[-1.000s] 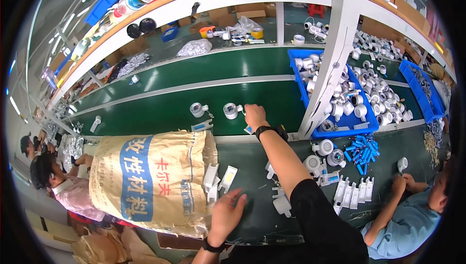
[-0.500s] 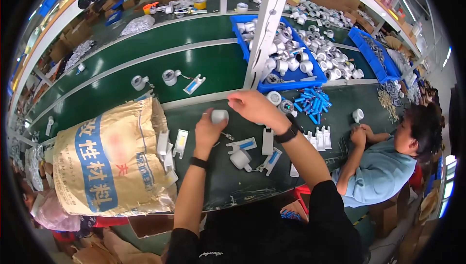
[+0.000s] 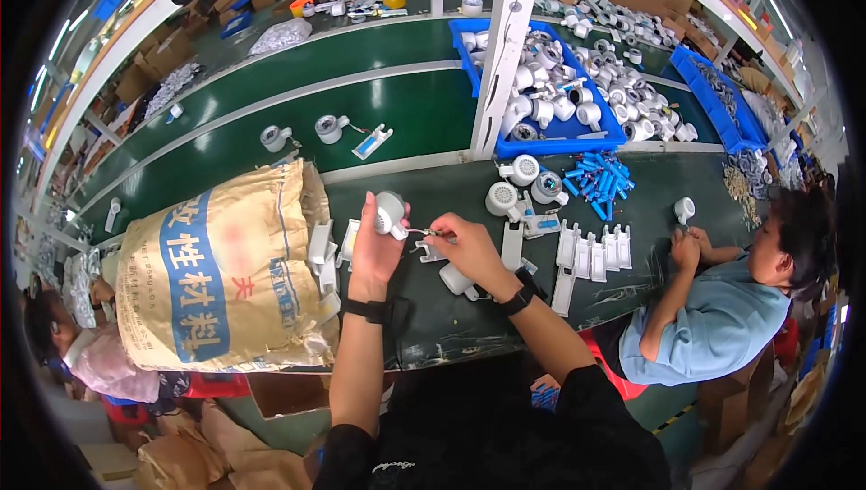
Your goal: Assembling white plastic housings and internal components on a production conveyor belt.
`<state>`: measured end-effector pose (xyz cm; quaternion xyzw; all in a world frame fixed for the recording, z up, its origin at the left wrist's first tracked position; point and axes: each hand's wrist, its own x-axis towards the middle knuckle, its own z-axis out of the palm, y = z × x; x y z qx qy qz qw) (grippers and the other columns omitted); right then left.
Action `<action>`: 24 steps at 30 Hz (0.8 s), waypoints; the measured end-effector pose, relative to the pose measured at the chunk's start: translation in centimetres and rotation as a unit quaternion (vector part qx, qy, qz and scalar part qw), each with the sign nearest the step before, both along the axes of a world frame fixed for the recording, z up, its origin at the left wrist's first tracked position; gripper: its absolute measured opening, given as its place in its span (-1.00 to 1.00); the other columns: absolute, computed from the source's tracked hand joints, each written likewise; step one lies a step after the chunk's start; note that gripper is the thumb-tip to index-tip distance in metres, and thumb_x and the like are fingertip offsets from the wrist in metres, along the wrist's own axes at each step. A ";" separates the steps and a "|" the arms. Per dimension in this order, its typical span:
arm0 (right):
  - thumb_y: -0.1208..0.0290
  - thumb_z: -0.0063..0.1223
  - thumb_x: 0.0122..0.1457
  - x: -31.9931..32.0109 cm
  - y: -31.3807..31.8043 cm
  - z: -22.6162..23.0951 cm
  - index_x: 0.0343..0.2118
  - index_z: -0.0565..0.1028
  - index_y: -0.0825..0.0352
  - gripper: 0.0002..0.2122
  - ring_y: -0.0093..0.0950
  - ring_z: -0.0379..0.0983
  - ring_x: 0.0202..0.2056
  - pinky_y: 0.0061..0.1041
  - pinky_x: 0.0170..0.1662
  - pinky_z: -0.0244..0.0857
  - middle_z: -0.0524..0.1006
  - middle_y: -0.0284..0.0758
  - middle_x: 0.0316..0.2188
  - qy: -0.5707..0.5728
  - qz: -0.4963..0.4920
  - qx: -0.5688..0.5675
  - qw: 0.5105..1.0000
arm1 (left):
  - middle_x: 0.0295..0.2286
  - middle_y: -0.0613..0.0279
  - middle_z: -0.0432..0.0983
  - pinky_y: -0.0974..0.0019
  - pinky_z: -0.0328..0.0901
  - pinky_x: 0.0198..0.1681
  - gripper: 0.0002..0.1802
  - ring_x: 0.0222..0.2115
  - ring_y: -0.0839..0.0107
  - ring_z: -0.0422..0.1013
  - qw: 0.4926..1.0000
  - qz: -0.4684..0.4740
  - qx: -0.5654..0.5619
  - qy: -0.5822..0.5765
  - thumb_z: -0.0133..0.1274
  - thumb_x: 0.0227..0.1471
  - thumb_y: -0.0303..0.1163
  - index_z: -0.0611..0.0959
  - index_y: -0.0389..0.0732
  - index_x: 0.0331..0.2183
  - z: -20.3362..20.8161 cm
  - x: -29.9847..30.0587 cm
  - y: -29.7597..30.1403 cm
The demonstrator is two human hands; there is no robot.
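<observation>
My left hand [image 3: 372, 254] is turned palm up, its fingers closed around a round white fan head [image 3: 389, 210]. From the fan head's stub a short wire [image 3: 416, 231] runs right to my right hand [image 3: 469, 251], which pinches its end; the small part between the fingertips is mostly hidden. Below the right hand lies another white fan head [image 3: 458, 281], partly covered by the hand and forearm. Just beyond it are white handle shells [image 3: 511, 245], and two grilled fan heads [image 3: 503, 199] rest farther back beside one whose inside shows.
A large paper sack [image 3: 244, 265] lies at left, white shells at its mouth. Blue batteries [image 3: 599, 182] and a row of white handle shells [image 3: 597, 258] sit right. A white post [image 3: 499, 66] stands before a blue crate [image 3: 577, 144] of fan heads. A co-worker [image 3: 713, 310] works at right.
My right hand has come down and left to pinch the wire. The left hand has rolled palm up with the fan head, and the view has shifted slightly.
</observation>
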<state>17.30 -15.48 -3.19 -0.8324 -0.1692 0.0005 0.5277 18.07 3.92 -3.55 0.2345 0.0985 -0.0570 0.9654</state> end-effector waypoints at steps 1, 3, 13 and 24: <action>0.41 0.29 0.12 -0.1 -0.1 0.4 -0.18 0.54 0.37 -0.76 -0.46 0.61 -0.36 -0.51 -0.28 0.45 0.65 -0.26 -0.36 0.007 0.003 0.035 0.999 | -0.15 0.07 0.54 0.25 0.41 -0.17 -0.55 -0.10 0.18 0.46 0.999 0.017 0.031 0.028 0.13 0.16 -0.07 0.55 -0.25 -0.11 0.0 0.1 -0.1; 0.42 0.28 0.14 -0.3 -0.3 0.5 -0.18 0.56 0.37 -0.77 -0.50 0.61 -0.36 -0.53 -0.27 0.45 0.65 -0.27 -0.37 0.017 0.002 0.051 0.999 | -0.15 0.08 0.54 0.27 0.42 -0.17 -0.55 -0.10 0.20 0.46 0.999 0.003 0.029 0.036 0.17 0.14 -0.08 0.55 -0.24 -0.11 -0.2 0.1 -0.3; 0.46 0.16 0.21 -0.2 -0.2 0.2 -0.18 0.58 0.37 -0.84 -0.59 0.60 -0.34 -0.58 -0.24 0.45 0.64 -0.27 -0.39 0.084 0.004 0.181 0.980 | -0.13 0.16 0.52 0.12 0.34 -0.01 -0.53 -0.08 0.21 0.43 0.999 0.019 0.048 -0.002 0.11 0.16 -0.04 0.52 -0.20 -0.07 -1.8 1.5 -0.4; 0.48 0.20 0.17 1.3 -1.3 0.8 -0.26 0.56 0.38 -0.88 -0.58 0.60 -0.45 -0.57 -0.35 0.44 0.64 -0.31 -0.49 0.066 -0.002 0.165 0.984 | -0.14 0.20 0.52 0.06 0.33 0.05 -0.59 -0.05 0.28 0.43 0.983 -0.008 0.156 0.093 0.13 0.20 -0.18 0.50 -0.15 0.01 -2.7 2.4 -1.0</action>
